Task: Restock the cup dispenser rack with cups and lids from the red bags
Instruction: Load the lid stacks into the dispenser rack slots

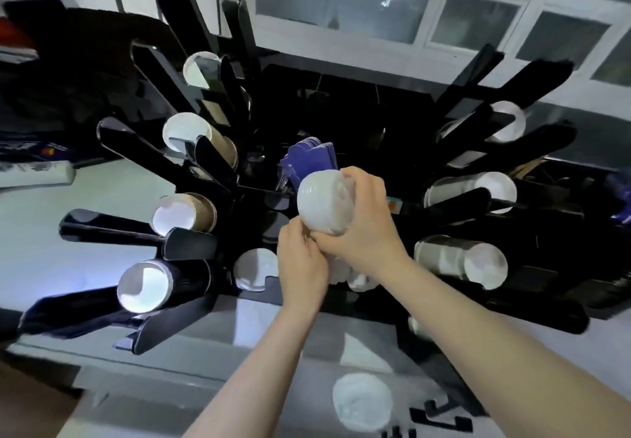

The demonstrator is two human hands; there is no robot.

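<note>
— Head view first: what do the hands have?

— Right hand point(367, 222) is curled round a stack of white lids point(326, 202), seemingly in a clear sleeve, held above the middle of the black cup dispenser rack point(341, 102); left hand point(302, 260) pinches the sleeve's lower end, just beside the right wrist.

— And the rack?

— Slanted black chutes fan out both sides; paper cup stacks point(186, 215) sit in the left chutes, white lid stacks point(478, 261) in the right; purple card sleeves point(309, 161) stand in a centre slot, right behind the held lids.

— Surface and room?

— Pale grey counter point(41, 256) under the rack; another white lid stack point(362, 401) lies on it near the front edge; white-framed frosted windows point(478, 24) behind; dark clutter at far left, too blurred to name.
</note>
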